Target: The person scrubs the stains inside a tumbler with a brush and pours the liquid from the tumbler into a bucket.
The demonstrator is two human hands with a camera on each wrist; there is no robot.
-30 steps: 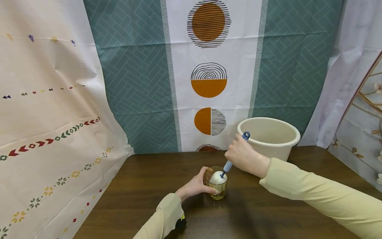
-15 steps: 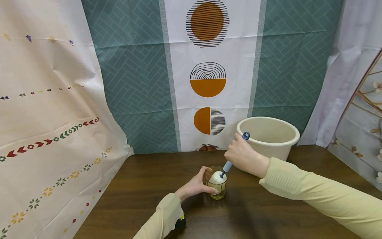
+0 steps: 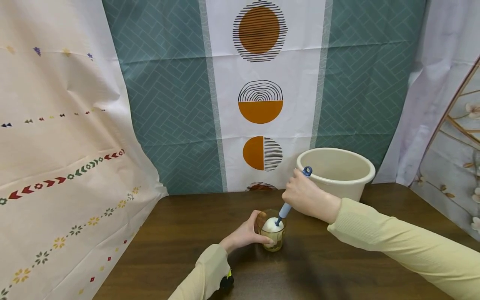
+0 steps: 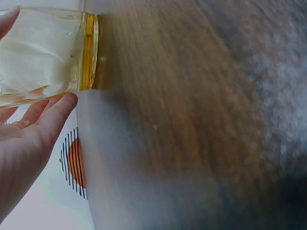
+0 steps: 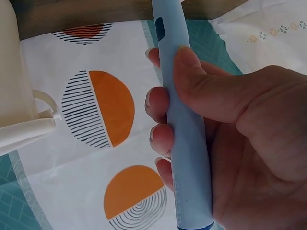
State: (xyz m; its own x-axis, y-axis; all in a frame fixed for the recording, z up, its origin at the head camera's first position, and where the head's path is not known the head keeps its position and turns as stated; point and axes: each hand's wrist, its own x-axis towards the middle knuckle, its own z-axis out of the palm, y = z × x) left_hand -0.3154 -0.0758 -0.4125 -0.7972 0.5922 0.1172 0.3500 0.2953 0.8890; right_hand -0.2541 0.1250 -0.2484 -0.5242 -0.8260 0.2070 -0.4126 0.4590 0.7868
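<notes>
My left hand (image 3: 243, 235) grips an amber drinking glass (image 3: 278, 246) around its side, on the wooden table. A sponge cup brush has its white sponge head (image 3: 271, 225) down inside the glass. In the left wrist view the sponge (image 4: 36, 57) fills much of the glass (image 4: 89, 52), and fingers of the left hand (image 4: 29, 134) lie along its wall. My right hand (image 3: 305, 195) holds the brush by its light blue handle (image 3: 285, 210), which leans up to the right. The right wrist view shows the thumb and fingers of the right hand (image 5: 259, 120) curled round that handle (image 5: 191, 163).
A cream basin (image 3: 348, 186) stands at the back right, just behind my right hand. The brown table (image 3: 180, 237) ends at a patterned cloth (image 3: 258, 125) at the back. Another cloth (image 3: 75, 208) hangs along the left, with a floral one (image 3: 450, 179) at the right.
The sponge head and brush handle shift very slightly left and down within the glass. Both hands keep their hold, and the glass stays in place.
</notes>
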